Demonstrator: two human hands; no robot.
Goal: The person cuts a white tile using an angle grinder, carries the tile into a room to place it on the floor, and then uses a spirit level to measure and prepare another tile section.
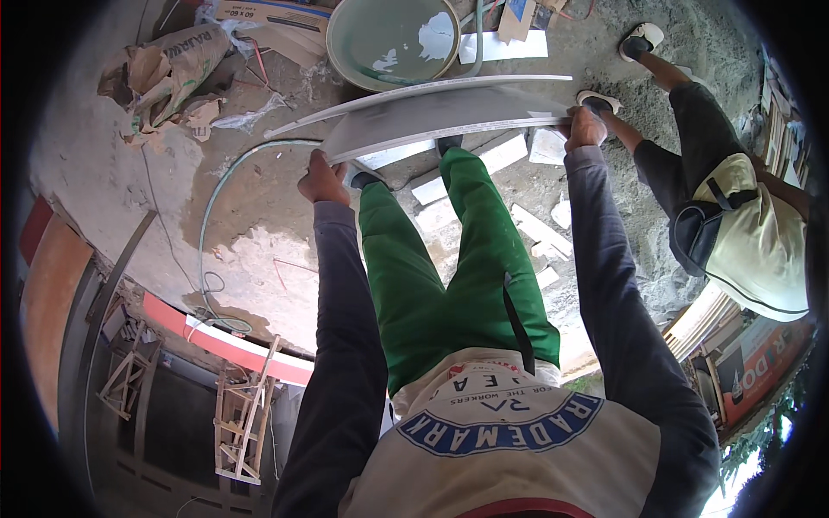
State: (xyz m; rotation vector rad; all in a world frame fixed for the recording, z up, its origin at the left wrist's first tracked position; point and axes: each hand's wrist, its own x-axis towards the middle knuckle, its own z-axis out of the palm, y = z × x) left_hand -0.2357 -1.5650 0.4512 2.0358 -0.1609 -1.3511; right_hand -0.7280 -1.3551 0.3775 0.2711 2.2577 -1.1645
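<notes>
A large grey slab with a pale edge, like a floor tile (pixel 440 114), is held up on edge in front of my legs. My left hand (pixel 325 180) is closed around its left end, and my right hand (pixel 587 129) grips the right end. Just beyond it runs the pale edge of a second slab (pixel 414 89); whether the two touch lower down is hidden. The fingers of both hands are partly covered by the tile they grip.
A round basin of water (pixel 345 52) stands beyond the slabs. Cut tile pieces (pixel 503 154) lie by my feet. A hose (pixel 207 207) curves along the left floor, near a torn paper sack (pixel 186 65). Another person (pixel 691 147) is close on my right. Wooden trestles (pixel 246 423) stand at lower left.
</notes>
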